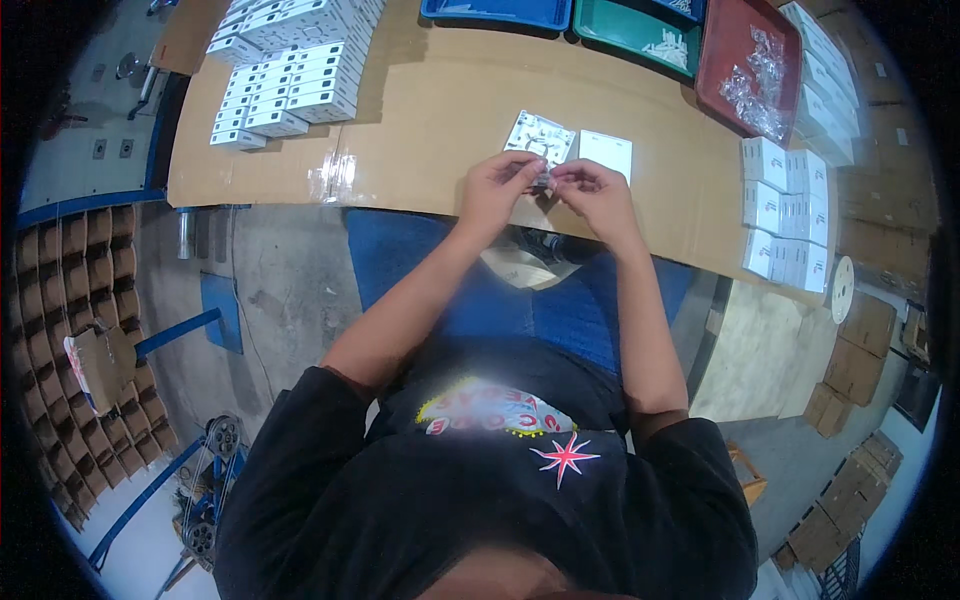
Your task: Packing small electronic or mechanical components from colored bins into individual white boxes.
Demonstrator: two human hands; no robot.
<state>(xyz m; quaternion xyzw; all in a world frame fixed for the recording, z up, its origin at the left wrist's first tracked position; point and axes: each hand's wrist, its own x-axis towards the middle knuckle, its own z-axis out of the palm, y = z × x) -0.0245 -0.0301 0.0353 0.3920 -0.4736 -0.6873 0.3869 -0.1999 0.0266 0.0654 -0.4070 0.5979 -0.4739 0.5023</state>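
Both my hands meet close together over the near edge of the cardboard-covered table. My left hand (500, 190) pinches with thumb and forefinger, and my right hand (598, 196) pinches right beside it. Between their fingertips is something small and pale, too small to name. Just beyond my fingers lies a white printed sheet or insert (538, 136) with small dark markings and parts on it. To its right, by my right hand, a plain white box or lid (606, 152) lies flat on the table.
Small white boxes (290, 85) stand stacked at the far left, more white boxes (785, 215) at the right. Along the back are a blue tray (497, 14), a green tray (615, 40) with white pieces, and a red tray (722, 50) with clear bags. The table (430, 130) ends before my lap.
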